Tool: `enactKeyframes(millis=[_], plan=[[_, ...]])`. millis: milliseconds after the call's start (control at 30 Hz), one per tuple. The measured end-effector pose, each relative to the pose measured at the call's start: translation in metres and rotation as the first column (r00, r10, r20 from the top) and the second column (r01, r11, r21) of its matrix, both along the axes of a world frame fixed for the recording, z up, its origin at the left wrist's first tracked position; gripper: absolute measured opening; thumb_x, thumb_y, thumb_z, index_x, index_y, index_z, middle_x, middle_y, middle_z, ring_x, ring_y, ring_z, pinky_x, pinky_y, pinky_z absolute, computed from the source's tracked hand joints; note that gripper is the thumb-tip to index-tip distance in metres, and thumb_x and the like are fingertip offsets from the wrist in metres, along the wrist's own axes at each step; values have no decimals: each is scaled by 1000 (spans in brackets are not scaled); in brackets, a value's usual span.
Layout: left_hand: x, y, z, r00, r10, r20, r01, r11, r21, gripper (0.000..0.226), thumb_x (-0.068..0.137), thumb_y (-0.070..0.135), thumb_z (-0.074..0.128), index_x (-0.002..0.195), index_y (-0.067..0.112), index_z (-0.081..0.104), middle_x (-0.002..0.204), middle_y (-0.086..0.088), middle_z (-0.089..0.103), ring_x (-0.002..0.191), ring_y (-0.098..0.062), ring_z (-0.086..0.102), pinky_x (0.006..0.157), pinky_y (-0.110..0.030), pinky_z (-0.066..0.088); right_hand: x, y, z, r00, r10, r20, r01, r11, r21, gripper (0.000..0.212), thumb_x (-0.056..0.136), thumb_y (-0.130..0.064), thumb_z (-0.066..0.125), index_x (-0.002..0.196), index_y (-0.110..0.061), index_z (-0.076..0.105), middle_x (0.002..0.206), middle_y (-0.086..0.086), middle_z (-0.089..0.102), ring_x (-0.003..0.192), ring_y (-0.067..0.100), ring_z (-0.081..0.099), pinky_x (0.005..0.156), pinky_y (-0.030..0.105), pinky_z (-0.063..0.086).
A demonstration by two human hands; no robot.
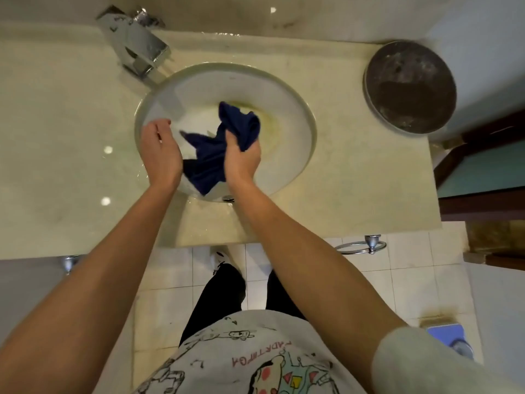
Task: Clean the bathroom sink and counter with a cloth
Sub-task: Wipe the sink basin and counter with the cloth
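Right hand (241, 157) gripping cloth (221, 146) mid-sink (298, 109), left hand (160, 149) beside

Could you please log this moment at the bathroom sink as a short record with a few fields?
setting: beige counter with a round white sink
cloth: dark blue cloth, crumpled, over the basin
right hand: right hand grips one bunch of the cloth
left hand: left hand beside the cloth, fingers loosely curled; contact unclear
faucet: chrome faucet at the basin's far left; no running water visible
stain: yellowish stain inside the basin, right of the cloth
other: round dark metal bowl on the counter's far right corner
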State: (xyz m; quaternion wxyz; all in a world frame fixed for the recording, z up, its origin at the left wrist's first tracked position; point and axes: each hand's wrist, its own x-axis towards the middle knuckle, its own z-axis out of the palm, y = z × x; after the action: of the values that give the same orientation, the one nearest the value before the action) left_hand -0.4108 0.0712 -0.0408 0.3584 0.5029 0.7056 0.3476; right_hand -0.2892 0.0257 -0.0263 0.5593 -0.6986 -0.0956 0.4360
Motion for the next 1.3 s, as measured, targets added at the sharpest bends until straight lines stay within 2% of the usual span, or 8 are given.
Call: enactKeyframes(millis=[100,233,333,433,600,1000,1200,1300], plan=[[20,-21,-19,977,-200,-71,194,978,-77,35,107,31,41,117,10,67,120,-8,63,101,-13,53,87,-21,35,82,-26,18,989,-55,140,42,995,94,25,90,-11,73,114,-7,66,109,3,71,98,14,67,83,18,54],[55,-61,-49,893,-441,-96,418,888,-190,26,103,33,47,108,18,68,112,-4,66,93,-20,60,83,-30,43,221,-97,35,885,-68,460,35,996,80,20,79,-16,78,95,-9,67,87,-1,68,77,-4,62,72,22,51],[75,-83,-60,916,-388,-98,357,903,-239,28,103,34,47,113,18,68,112,0,65,94,-17,58,86,-32,44,309,-152,38,767,39,640,68,988,-142,24,81,-10,76,104,-7,70,90,-2,67,76,-10,62,73,15,48],[85,-90,-62,961,-230,-155,188,951,-245,27,100,36,48,110,22,68,102,8,63,93,-18,60,84,-32,43,374,-200,30,675,174,717,140,924,-355,25,82,-23,74,104,-14,68,92,0,67,88,13,66,79,25,54],[92,-89,-64,972,-98,-215,54,978,-202,27,96,40,49,106,23,68,98,9,65,91,-18,61,85,-32,45,398,-233,-9,648,355,674,145,811,-567,36,81,-35,72,109,-16,63,103,15,71,99,38,65,85,42,52],[98,-92,-66,920,-67,-387,0,986,-170,28,99,37,42,101,20,64,95,3,67,83,-21,60,83,-36,46,204,-155,-34,665,355,657,-61,903,-426,29,75,-28,74,99,-21,58,80,-6,62,70,31,62,61,31,37],[99,-90,-65,921,-32,-388,-29,988,-151,31,103,35,36,99,17,60,95,0,65,83,-24,59,83,-39,48,112,-80,-25,758,507,410,-417,861,-293,27,81,-41,72,100,-30,55,84,-8,70,76,21,67,68,38,56],[101,-91,-65,926,-38,-377,-20,989,-149,31,102,36,34,96,18,59,92,0,65,80,-25,61,81,-41,51,125,-55,-6,902,400,160,-395,916,-66,23,87,-32,75,107,-27,64,89,-13,70,80,5,66,71,20,55]])
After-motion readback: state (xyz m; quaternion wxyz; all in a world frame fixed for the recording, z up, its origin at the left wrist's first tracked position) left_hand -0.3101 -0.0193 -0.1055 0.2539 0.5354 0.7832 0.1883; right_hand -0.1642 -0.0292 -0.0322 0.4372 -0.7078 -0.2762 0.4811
